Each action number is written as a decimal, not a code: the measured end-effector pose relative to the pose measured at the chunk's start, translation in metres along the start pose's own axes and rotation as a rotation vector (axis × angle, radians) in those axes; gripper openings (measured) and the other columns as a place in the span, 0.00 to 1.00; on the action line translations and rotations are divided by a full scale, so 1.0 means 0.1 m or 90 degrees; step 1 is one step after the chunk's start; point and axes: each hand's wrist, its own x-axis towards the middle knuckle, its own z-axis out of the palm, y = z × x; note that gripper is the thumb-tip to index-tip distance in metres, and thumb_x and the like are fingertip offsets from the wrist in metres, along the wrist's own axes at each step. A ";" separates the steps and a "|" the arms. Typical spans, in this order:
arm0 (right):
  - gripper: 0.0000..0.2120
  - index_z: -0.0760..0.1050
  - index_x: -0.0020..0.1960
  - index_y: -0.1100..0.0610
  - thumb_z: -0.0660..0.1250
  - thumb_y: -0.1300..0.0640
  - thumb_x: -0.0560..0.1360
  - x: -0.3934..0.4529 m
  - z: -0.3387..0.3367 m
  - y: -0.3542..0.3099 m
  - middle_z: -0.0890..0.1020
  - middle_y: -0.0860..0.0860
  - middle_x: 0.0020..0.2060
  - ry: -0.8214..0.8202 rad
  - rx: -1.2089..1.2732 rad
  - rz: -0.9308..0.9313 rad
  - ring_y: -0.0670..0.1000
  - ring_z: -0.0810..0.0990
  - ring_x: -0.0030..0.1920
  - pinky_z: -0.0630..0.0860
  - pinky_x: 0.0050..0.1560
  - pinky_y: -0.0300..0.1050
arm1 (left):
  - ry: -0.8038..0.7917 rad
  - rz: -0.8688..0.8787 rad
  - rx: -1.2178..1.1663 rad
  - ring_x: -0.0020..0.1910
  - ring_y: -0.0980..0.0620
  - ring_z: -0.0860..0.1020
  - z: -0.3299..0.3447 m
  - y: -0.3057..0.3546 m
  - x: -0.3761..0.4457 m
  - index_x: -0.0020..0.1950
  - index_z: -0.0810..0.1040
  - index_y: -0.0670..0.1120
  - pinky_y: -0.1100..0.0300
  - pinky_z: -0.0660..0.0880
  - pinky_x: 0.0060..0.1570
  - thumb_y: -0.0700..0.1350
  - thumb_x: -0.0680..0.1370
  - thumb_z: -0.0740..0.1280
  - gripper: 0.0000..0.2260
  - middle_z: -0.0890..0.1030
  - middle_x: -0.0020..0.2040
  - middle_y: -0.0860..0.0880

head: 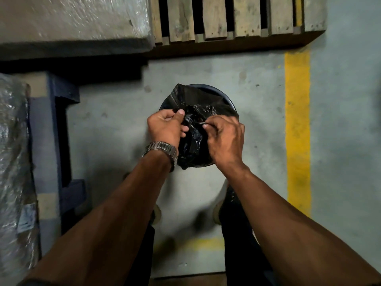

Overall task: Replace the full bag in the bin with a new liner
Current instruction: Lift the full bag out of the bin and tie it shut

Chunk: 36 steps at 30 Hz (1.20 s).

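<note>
1. Both forearms reach forward from the near edge of the view; the person stands on the floor (115,124), with shoes (221,203) visible below the arms.
2. Left side: a plastic-wrapped load (12,162) and a blue pallet (61,131) lie along the floor's left edge.
3. Left hand (165,129), wearing a metal wristwatch (162,150), forms a narrow grip, thumb and fingers pinching a fold of the black bag (193,120).
4. Centre: the bag hangs bunched directly over the round bin (224,96), whose far rim shows behind the plastic; the bin stands on the floor just ahead of the shoes.
5. Right hand (223,137) likewise pinches the plastic, its grip narrow on a thin gathered edge.
6. Right side: a yellow line (298,131) runs along the floor; a wooden pallet (237,17) lies at the far edge.
7. Progress, as a judgement: whether this plastic is the full bag being gathered or a new liner being opened cannot be told; seating a liner around the rim remains to be done.
</note>
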 end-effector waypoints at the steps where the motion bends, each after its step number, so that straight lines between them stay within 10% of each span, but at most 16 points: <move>1: 0.04 0.83 0.45 0.54 0.70 0.57 0.72 0.00 0.00 -0.01 0.85 0.50 0.45 -0.005 0.006 0.003 0.56 0.79 0.48 0.72 0.54 0.52 | 0.018 -0.011 0.000 0.16 0.59 0.71 0.00 -0.01 -0.01 0.42 0.74 0.42 0.68 0.65 0.17 0.39 0.75 0.69 0.05 0.75 0.25 0.50; 14: 0.24 0.68 0.72 0.49 0.64 0.58 0.77 0.27 -0.11 -0.18 0.83 0.52 0.51 -0.131 -0.097 -0.135 0.58 0.75 0.51 0.71 0.53 0.53 | 0.018 0.012 0.220 0.19 0.53 0.69 0.02 0.02 -0.05 0.37 0.74 0.47 0.66 0.68 0.25 0.47 0.70 0.73 0.09 0.76 0.28 0.49; 31: 0.10 0.82 0.54 0.49 0.69 0.50 0.73 0.41 -0.18 -0.27 0.82 0.54 0.50 -0.352 -0.176 -0.126 0.58 0.79 0.55 0.75 0.55 0.51 | -0.182 -0.193 -0.040 0.13 0.56 0.60 -0.18 0.15 -0.16 0.38 0.67 0.44 0.74 0.53 0.19 0.41 0.77 0.56 0.08 0.76 0.35 0.43; 36: 0.09 0.83 0.52 0.49 0.69 0.53 0.73 0.38 -0.13 -0.32 0.85 0.53 0.49 -0.304 -0.182 -0.157 0.58 0.81 0.54 0.74 0.58 0.50 | -0.200 -0.186 -0.059 0.16 0.56 0.62 -0.32 0.06 -0.22 0.56 0.65 0.48 0.72 0.54 0.18 0.46 0.75 0.60 0.10 0.78 0.46 0.45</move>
